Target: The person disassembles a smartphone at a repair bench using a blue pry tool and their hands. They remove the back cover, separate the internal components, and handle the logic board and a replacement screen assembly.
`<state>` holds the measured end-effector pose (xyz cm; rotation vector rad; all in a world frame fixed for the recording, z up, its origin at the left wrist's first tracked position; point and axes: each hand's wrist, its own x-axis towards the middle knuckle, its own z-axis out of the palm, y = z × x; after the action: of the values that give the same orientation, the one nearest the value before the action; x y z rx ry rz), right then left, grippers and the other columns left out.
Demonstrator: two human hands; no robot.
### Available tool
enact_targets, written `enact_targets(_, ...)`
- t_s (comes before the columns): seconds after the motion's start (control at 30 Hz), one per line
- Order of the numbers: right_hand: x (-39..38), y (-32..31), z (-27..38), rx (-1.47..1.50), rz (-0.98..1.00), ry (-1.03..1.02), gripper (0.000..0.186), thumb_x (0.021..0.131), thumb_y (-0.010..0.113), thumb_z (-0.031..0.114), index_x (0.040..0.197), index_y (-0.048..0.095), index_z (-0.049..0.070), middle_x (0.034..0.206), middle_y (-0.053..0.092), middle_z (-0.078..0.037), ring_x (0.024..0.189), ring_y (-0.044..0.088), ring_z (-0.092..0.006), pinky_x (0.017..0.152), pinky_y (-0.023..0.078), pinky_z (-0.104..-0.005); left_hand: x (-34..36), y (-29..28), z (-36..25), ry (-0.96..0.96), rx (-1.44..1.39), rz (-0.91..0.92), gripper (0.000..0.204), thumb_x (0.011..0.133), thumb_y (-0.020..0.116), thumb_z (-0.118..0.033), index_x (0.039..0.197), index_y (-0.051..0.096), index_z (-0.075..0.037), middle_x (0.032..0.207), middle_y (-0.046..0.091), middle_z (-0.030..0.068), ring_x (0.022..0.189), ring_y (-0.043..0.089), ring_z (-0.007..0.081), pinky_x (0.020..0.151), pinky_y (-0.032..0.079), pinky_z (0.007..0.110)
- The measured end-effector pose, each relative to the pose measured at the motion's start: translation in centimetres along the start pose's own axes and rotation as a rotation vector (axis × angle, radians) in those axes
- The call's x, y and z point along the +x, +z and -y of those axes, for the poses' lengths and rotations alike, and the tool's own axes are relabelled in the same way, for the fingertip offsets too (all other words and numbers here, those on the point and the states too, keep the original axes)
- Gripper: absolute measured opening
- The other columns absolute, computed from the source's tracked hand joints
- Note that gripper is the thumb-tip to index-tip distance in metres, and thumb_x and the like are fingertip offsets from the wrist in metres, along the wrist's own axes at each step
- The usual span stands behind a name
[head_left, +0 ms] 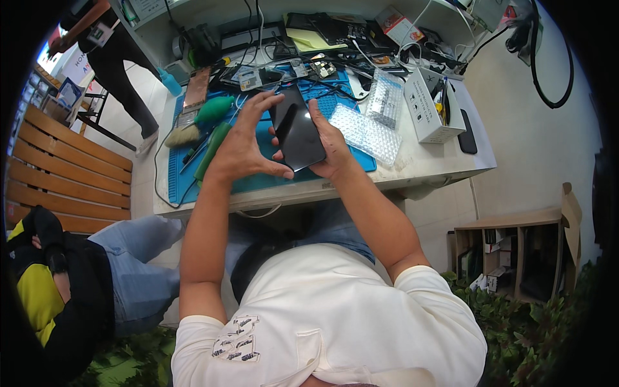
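Above the blue mat (253, 186), the right hand (331, 149) grips a black phone (298, 132), most of its fingers hidden behind it; the left hand (240, 143), fingers spread wide, spans the phone's left edge, contact unclear.

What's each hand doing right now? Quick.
Left hand: open, thumb and fingers spread at the phone's left side; firm contact can't be told.
Right hand: closed around the phone, holding it.
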<state>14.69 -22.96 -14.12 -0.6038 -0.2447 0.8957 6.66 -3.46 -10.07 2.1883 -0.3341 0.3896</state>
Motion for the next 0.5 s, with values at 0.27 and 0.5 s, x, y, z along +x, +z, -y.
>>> enact_targets(0.27, 0.0, 1.1, -0.1, -0.117, -0.105, 0.017, 0.065, 0.107, 0.055, 0.062, 0.139, 0.061, 0.005, 0.116, 0.072, -0.019, 0.097, 0.076, -0.0286, 0.079, 0.068, -0.0464, -0.1, -1.1, 0.3, -0.033, -0.044, 0.092, 0.114, 0.043, 0.106, -0.050, 0.144, 0.065, -0.018, 0.165, 0.044, 0.0138, 0.153, 0.042, 0.0359, 0.125, 0.034, 0.051)
enact_targets(0.5, 0.5, 1.2, -0.6, -0.176, -0.144, -0.064, 0.064, 0.104, 0.061, 0.062, 0.135, 0.058, 0.006, 0.109, 0.070, -0.014, 0.094, 0.074, -0.0238, 0.078, 0.065, -0.0358, 0.3, 0.6, 1.0, -0.013, -0.166, -0.040, 0.097, 0.050, 0.107, -0.043, 0.136, 0.070, -0.020, 0.165, 0.043, 0.0192, 0.153, 0.043, 0.0396, 0.123, 0.036, 0.051)
